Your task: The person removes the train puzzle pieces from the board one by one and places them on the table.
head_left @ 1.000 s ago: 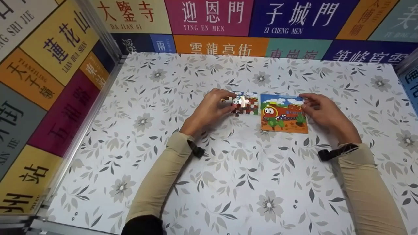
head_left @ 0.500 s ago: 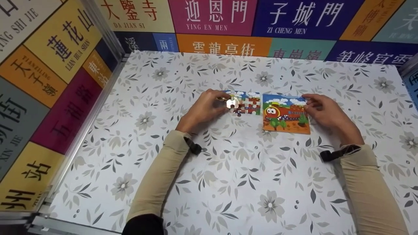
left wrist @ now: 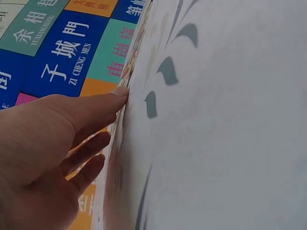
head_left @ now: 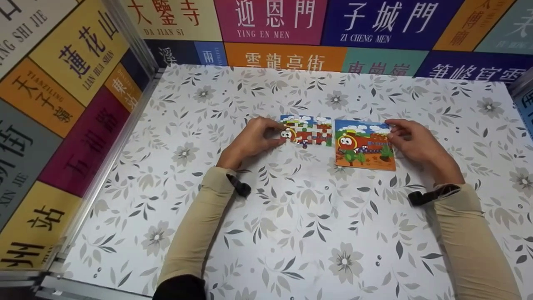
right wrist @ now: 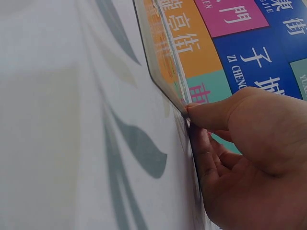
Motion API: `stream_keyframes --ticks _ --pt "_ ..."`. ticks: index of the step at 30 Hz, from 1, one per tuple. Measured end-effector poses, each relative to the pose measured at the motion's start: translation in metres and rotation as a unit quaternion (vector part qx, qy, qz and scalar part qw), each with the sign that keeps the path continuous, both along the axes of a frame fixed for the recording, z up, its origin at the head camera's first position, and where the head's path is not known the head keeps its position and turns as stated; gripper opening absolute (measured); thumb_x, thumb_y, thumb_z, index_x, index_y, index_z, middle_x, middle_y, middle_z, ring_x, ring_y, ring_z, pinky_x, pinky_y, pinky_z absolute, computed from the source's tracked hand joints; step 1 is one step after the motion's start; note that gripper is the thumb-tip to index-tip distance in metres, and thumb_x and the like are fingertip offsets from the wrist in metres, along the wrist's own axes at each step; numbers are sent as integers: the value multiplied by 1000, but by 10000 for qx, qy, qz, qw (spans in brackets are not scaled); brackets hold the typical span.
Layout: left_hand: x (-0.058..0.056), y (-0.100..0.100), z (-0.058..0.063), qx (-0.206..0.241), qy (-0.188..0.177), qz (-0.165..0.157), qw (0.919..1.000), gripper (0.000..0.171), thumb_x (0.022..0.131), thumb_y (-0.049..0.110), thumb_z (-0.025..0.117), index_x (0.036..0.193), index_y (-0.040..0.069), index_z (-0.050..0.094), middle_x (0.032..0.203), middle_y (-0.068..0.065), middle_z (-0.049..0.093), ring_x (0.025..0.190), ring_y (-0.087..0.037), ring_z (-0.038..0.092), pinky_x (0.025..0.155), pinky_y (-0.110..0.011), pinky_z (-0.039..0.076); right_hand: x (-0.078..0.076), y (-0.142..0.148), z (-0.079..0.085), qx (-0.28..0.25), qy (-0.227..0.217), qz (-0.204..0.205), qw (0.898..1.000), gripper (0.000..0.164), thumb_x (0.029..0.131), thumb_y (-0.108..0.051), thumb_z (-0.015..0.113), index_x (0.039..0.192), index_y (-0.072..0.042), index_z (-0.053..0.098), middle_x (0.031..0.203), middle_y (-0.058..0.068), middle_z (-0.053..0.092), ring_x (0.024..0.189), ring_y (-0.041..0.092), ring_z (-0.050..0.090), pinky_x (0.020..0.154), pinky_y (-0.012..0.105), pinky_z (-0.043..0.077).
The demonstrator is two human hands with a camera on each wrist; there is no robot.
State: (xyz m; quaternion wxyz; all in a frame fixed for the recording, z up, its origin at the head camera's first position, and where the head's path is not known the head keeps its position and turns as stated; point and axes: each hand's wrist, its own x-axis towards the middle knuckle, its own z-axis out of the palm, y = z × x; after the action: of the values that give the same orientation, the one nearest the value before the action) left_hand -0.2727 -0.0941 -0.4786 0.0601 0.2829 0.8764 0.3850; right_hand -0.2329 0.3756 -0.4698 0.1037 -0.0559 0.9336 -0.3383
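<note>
My left hand [head_left: 253,139] is at the left side of a partly joined jigsaw puzzle [head_left: 322,132]. Its thumb and forefinger pinch a puzzle piece [head_left: 286,135] with a cartoon train's face, which lies flush at the puzzle's left edge. In the left wrist view the thumb [left wrist: 103,103] reaches the tabletop, and the puzzle shows only edge-on. To the right lies a square picture card [head_left: 364,146] showing a red train under a blue sky. My right hand [head_left: 412,139] pinches the card's right edge, thumb on top, as the right wrist view shows.
Both sit on a table [head_left: 291,233] covered in white floral paper. Panels with large characters [head_left: 275,21] stand along its back and left sides. A metal rail [head_left: 95,162] runs down the left edge. Each wrist wears a black strap-on camera [head_left: 239,186].
My left hand has moved left with the train-face piece, from over the puzzle's middle to its left edge, and the piece has lost its glare. The right hand stays on the card.
</note>
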Motion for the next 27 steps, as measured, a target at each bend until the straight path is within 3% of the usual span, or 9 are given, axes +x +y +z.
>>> stream_keyframes --ticks 3,13,21,27 --pt "-1 -2 1 7 -183 -44 9998 40 95 19 86 133 11 78 134 -6 77 130 -21 68 118 -36 49 -1 1 -1 -55 -73 -63 9999 55 113 -20 57 166 -11 44 143 26 56 134 44 56 117 63 42" --pt "-2 -2 1 52 -114 -381 9992 31 96 13 83 126 9 80 132 -7 77 129 -23 67 120 -37 45 1 3 -2 -27 -16 -152 9999 54 113 -20 57 165 -14 45 140 23 56 132 40 57 116 61 42" --pt "-1 -3 3 -115 -320 -235 9991 31 98 13 81 128 11 80 138 -8 72 136 -25 62 124 -39 42 1 2 -1 -51 -64 -170 9998 54 113 -23 57 166 -15 45 142 24 56 133 42 56 117 63 41" --pt "0 -4 1 -32 -83 -250 9996 29 98 14 81 127 9 81 134 -11 73 132 -28 64 119 -42 46 0 0 -2 -68 -32 -144 9999 54 113 -21 56 165 -12 45 140 24 56 133 43 57 116 60 42"
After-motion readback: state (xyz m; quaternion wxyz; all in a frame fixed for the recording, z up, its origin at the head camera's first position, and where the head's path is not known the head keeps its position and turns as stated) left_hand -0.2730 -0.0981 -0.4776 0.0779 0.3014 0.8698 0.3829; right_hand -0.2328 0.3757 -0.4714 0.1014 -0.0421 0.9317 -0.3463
